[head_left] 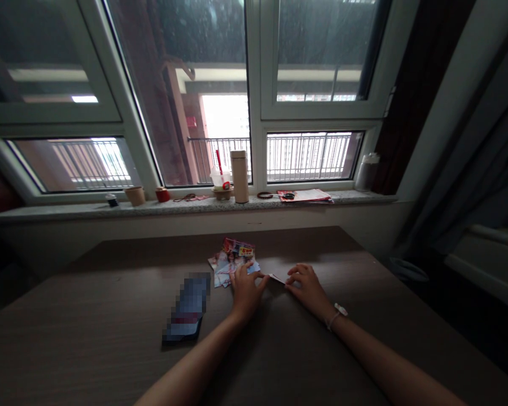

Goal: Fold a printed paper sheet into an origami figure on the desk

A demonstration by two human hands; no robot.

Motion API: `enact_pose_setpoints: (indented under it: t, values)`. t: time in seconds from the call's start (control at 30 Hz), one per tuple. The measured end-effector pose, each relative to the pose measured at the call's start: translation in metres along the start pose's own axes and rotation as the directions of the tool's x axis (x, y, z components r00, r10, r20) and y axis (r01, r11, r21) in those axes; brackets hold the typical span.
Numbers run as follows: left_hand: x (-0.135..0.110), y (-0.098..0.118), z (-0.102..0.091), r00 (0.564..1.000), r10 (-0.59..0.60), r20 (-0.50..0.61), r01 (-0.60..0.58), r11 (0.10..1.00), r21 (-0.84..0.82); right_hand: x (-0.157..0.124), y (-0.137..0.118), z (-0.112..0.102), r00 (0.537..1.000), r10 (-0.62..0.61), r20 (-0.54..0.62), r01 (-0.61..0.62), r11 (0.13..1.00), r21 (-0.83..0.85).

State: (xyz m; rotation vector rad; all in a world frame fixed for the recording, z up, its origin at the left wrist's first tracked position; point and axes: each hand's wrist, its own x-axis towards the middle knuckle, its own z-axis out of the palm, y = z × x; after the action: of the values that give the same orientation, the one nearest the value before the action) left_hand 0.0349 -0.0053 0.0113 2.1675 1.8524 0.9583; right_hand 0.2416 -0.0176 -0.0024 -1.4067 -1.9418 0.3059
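Observation:
Between my two hands, close above the table, is a small pale piece of paper (276,278), seen nearly edge-on. My left hand (248,289) pinches its left end between thumb and fingers. At the right end, my right hand (305,285) grips it with its fingertips; a bracelet circles that wrist. Just behind my left hand lies a loose pile of colourful printed papers (232,258), partly covered by the fingers. Whether the small paper is folded I cannot tell.
A phone (187,309), its screen pixelated, lies on the brown table (88,316) left of my hands. Along the windowsill (186,206) stand a beige bottle (239,177), a paper cup (135,195), a drink cup with a red straw (218,176), scissors (285,195) on papers, and a grey bottle (367,172).

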Motion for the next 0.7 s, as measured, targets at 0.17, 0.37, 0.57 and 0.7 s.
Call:
enact_pose_setpoints:
  t: [0.17, 0.37, 0.57, 0.7]
  values:
    - [-0.0007, 0.0011, -0.001, 0.999, -0.037, 0.033, 0.035, 0.998, 0.052, -0.0011, -0.0017, -0.0001, 1.0, -0.006, 0.023, 0.006, 1.0, 0.027]
    - [-0.0013, 0.0004, -0.0015, 0.996, -0.046, 0.074, 0.04, 0.996, 0.084, -0.0015, -0.0042, -0.0004, 0.994, -0.071, 0.079, 0.059, 0.988, 0.142]
    - [-0.0005, 0.0013, -0.0032, 0.99, -0.04, 0.135, 0.031, 0.997, 0.069, -0.001, -0.0058, -0.0017, 0.991, -0.063, 0.121, 0.036, 0.975, 0.218]
    - [-0.0007, 0.0014, -0.0024, 0.986, -0.021, 0.167, 0.011, 0.998, 0.06, -0.0004, -0.003, -0.0002, 0.996, -0.018, 0.084, 0.004, 0.987, 0.16]
